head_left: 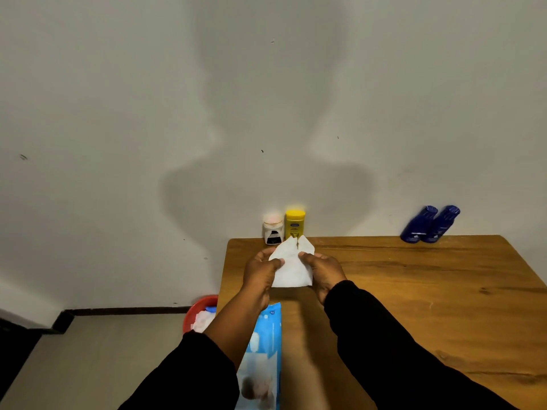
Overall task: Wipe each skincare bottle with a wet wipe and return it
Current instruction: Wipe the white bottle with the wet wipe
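Both hands, left hand and right hand, pinch 1 wet wipe (torn).

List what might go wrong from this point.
The wet wipe, gripped by left hand and right hand, seems split at its top; pulling may tear it. The white jar and yellow bottle stand close at the table's back edge; lifting one may topple the other. The wipe pack may get nudged off.

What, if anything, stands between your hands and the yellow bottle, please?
Only the wipe, gripped by the left hand and the right hand. Its top corner overlaps the foot of the yellow bottle. Nothing else on the table lies between; the jar stands beside the bottle.
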A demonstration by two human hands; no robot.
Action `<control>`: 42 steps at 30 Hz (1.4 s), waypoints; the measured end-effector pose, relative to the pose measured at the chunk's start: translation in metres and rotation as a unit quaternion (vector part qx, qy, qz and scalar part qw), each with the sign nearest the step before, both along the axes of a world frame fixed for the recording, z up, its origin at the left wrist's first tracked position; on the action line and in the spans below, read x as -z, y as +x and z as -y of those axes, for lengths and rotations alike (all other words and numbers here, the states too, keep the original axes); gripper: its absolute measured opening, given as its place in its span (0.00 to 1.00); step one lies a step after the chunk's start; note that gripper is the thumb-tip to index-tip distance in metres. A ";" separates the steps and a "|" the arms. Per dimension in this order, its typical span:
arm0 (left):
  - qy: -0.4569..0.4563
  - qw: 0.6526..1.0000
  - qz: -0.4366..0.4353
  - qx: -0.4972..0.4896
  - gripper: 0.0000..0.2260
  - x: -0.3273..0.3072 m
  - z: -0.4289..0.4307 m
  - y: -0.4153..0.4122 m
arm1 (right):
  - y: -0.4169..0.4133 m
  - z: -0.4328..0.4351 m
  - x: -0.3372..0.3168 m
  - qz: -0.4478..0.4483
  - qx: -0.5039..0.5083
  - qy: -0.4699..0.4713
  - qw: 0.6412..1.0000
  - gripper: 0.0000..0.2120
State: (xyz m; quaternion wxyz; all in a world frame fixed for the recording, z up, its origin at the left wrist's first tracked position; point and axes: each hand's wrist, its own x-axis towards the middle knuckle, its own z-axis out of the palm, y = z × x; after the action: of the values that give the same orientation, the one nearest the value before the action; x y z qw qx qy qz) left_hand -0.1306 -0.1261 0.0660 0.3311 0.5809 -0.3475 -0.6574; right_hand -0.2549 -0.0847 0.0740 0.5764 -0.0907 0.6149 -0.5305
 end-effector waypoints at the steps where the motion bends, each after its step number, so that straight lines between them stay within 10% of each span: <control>1: -0.010 1.000 0.020 0.006 0.14 0.002 0.008 -0.003 | -0.001 0.005 0.000 -0.006 0.006 0.002 1.000 0.03; 11: -0.102 0.935 0.329 0.084 0.23 0.035 0.107 -0.012 | -0.013 0.030 0.011 0.001 0.042 0.023 0.999 0.05; 27: -0.201 0.900 0.356 0.147 0.18 0.068 0.139 -0.020 | -0.018 0.020 0.014 -0.017 0.045 0.024 0.999 0.03; 36: -0.170 0.951 0.258 0.016 0.18 0.037 0.096 -0.004 | -0.009 0.020 -0.005 0.006 0.028 -0.008 1.000 0.09; 42: -0.085 0.994 0.038 -0.051 0.16 0.009 0.033 -0.012 | -0.021 0.004 -0.036 -0.028 0.005 -0.044 0.999 0.03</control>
State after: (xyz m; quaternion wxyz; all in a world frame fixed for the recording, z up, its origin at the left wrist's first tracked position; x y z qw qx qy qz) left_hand -0.1426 -0.1589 0.0573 0.3991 0.5923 -0.3846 -0.5848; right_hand -0.2764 -0.0883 0.1098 0.5522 -0.1277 0.6072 -0.5569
